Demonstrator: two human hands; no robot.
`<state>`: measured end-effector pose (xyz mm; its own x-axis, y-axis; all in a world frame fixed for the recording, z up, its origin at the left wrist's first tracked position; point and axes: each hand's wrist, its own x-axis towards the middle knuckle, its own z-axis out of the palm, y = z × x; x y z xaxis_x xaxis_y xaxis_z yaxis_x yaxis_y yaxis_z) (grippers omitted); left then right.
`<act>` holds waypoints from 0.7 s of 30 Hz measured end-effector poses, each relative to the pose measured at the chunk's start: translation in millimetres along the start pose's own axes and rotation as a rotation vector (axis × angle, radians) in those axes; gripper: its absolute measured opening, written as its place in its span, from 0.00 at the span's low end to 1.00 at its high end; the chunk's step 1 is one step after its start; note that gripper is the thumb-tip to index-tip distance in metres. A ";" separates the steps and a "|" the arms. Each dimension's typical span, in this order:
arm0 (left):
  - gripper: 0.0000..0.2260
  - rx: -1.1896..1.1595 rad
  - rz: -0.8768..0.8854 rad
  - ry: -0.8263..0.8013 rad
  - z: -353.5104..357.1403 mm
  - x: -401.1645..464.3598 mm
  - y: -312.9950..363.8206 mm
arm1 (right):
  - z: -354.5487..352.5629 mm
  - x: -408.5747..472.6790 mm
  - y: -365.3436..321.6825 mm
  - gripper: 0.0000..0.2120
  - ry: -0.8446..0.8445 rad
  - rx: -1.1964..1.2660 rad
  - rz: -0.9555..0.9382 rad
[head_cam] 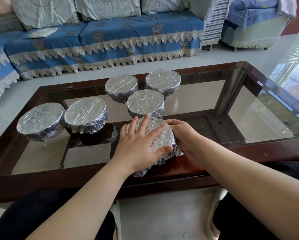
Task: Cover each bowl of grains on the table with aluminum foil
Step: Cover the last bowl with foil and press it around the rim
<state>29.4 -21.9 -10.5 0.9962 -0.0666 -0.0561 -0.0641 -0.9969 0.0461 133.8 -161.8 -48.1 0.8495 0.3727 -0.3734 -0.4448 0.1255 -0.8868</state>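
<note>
At the near edge of the table (249,70), right in front of the person, sits the last bowl (155,134), already wrapped in foil (177,152), and it looks like this is the finishing step: snugging the foil down around the rim. Left hand (138,144) lies flat on top with its fingers (143,121) spread wide and straight, thumb reaching over the near edge, so it's pressing and not gripping anything. Right hand (181,132) is curled against the far right side of the bowl, fingers bent around the foil skirt, squeezing it against the wall. My guess for the next move is to work around the rim, pinching down the loose ragged bits that stick out near the bottom, gently, since foil tears easily. Just behind it there's one covered bowl (145,103) almost touching, then two more (121,87) (163,81) further back, and another pair (86,113) (40,119) off to the left. All five look done, so the job seems nearly wrapped up. Beyond the table there's a sofa (110,42) with a blue cover.
</note>
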 end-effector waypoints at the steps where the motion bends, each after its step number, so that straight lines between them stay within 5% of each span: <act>1: 0.37 -0.003 0.000 0.004 0.6 0.1 -0.8 | 0.5 0.7 -1.1 0.03 0.004 -0.002 0.021; 15: 0.37 -0.010 -0.029 0.006 1.8 -0.6 1.0 | 3.7 -1.9 0.2 0.04 0.241 -0.355 -0.188; 21: 0.39 -0.025 -0.078 -0.001 1.5 -1.9 5.1 | 0.6 -10.3 -19.7 0.20 0.232 -0.561 -0.247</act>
<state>27.1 -26.9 -11.7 0.9981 0.0110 -0.0612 0.0151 -0.9977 0.0666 133.7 -167.5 -26.6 0.9748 0.1785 -0.1334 -0.0660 -0.3404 -0.9379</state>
